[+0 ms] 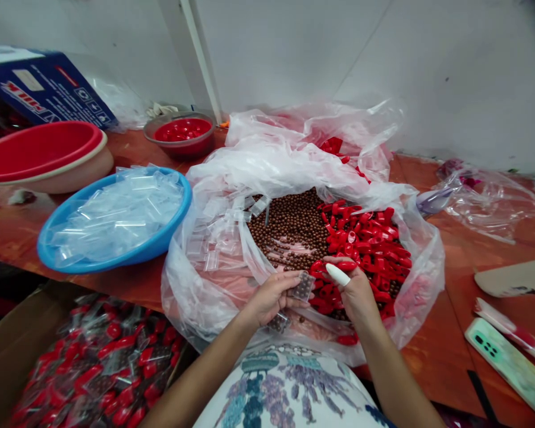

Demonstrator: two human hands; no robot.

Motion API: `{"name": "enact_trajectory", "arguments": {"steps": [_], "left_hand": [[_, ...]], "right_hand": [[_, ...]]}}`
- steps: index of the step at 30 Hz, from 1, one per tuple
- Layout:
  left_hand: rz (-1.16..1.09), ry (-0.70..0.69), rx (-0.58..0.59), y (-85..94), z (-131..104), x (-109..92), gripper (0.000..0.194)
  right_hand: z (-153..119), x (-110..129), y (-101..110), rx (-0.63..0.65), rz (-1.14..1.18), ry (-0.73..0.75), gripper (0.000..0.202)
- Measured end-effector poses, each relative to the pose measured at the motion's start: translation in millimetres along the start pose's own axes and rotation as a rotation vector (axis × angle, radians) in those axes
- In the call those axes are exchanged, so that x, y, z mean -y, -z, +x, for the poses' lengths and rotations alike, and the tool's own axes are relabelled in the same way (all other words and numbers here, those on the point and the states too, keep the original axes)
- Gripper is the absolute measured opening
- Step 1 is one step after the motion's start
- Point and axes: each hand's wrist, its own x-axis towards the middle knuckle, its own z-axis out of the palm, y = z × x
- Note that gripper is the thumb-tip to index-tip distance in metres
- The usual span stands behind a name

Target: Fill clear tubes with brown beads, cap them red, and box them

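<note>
My left hand [271,295] is closed on a small clear plastic container [304,286] with brown beads inside. A second bead-filled clear container [279,322] shows under that hand; I cannot tell whether the fingers hold it too. My right hand [359,294] wears a white cover [337,274] on its thumb and pinches a red plastic cap [346,266], apart from the container. Both hands are over the near side of a plastic-lined heap of brown beads [294,223] and red caps [370,238]. Empty clear containers [211,229] lie on the plastic [182,297] at the left.
A blue basin [178,229] of clear containers stands left. Below it, an open box [9,333] holds red-capped containers [116,356]. Behind are a red basin [40,148], a bowl [196,145] of red pieces and a carton [57,89]. A phone [512,362] lies right.
</note>
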Motion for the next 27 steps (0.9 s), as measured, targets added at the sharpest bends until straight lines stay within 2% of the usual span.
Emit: {"name": "enact_trajectory", "arguments": {"steps": [5, 12, 21, 27], "left_hand": [[0.02, 0.007, 0.008, -0.5, 0, 0, 0.03], [0.019, 0.021, 0.029, -4.2, -2, -1, 0.033], [0.014, -0.011, 0.064, -0.5, 0, 1, 0.037], [-0.013, -0.032, 0.055, 0.2, 2, 2, 0.038]], "right_hand": [[-2, -4, 4, -0.022, -0.037, 0.018, 0.024], [-9, -9, -1, 0.055, 0.009, -0.027, 0.026], [-15, -11, -4, 0.072, 0.005, -0.015, 0.025], [-21, -8, -8, 0.023, -0.033, 0.012, 0.027]]}}
